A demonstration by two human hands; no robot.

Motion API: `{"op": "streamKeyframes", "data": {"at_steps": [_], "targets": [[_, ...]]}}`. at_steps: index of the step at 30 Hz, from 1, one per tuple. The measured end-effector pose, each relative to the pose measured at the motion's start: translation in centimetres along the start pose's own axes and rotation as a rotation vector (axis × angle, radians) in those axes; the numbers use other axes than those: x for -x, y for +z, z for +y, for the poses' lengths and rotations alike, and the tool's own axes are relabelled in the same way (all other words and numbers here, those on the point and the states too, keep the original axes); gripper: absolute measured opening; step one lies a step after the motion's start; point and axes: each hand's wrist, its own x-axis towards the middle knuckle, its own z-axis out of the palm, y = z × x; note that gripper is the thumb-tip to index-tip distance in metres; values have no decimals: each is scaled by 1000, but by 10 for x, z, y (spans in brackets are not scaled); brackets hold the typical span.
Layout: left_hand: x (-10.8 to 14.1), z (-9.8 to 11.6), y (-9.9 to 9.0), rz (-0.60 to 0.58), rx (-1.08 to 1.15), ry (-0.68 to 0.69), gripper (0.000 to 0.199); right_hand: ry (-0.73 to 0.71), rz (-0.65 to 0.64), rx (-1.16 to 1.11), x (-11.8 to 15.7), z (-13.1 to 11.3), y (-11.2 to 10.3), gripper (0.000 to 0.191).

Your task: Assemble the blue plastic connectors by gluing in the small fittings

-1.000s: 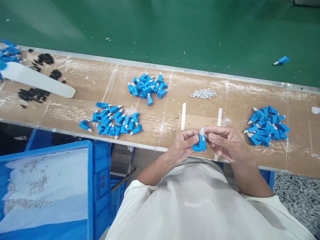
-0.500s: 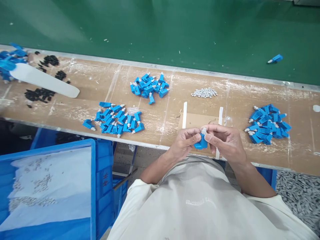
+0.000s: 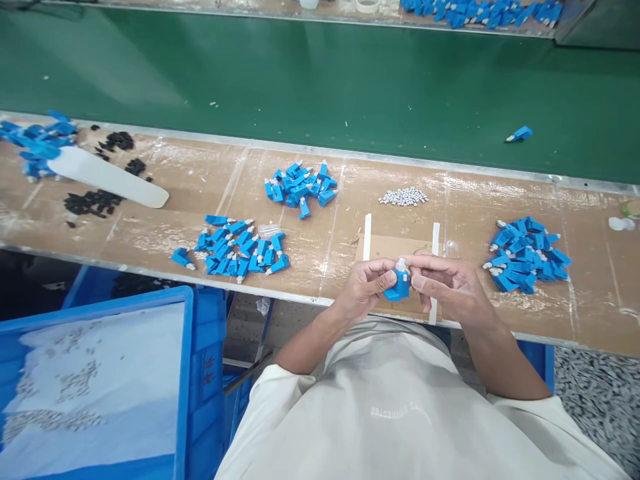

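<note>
Held upright in my left hand (image 3: 367, 287) is a blue plastic housing (image 3: 399, 288) with a whitish translucent tip, pinched between thumb and fingers. A small white spot shows on its right side. My right hand (image 3: 447, 283) is closed beside the housing, thumb and forefinger close to its right edge; whatever is between those fingers is too small or hidden to make out. Both hands are over a cardboard pad (image 3: 395, 248) flanked by two white tape strips. Beyond it lies a small heap of whitish pieces (image 3: 404, 197).
Piles of similar blue housings lie at right (image 3: 527, 257), centre (image 3: 300, 185) and left (image 3: 240, 247). Black pieces (image 3: 93, 202) and a white paddle-like strip (image 3: 113, 177) are farther left. A blue crate (image 3: 187, 373) stands below the table edge. One housing (image 3: 520, 134) rests on the green surface (image 3: 300, 80).
The view has tilted up, bringing a far shelf with blue parts into sight. The housing has turned slightly in my left hand, and my right thumb has shifted off its face to the edge.
</note>
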Motion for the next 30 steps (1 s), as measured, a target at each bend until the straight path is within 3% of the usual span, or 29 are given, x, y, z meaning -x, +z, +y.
{"op": "streamKeyframes", "data": {"at_steps": [11,17,22,26,30], "targets": [[2,1,-3,6,-46,20,50,-21,9,120,-1,-3,5,39],[-1,-5,-7,8,-123,99,47,-61,89,294,-3,-4,10,33],[2,-5,-10,26,-149,113,48,13,60,218,-1,-6,2,48],[-6,25,-33,163,-329,291,48,75,130,181,10,-3,-19,54],[-40,92,-80,507,-906,613,26,129,121,232,23,6,-40,50]]}}
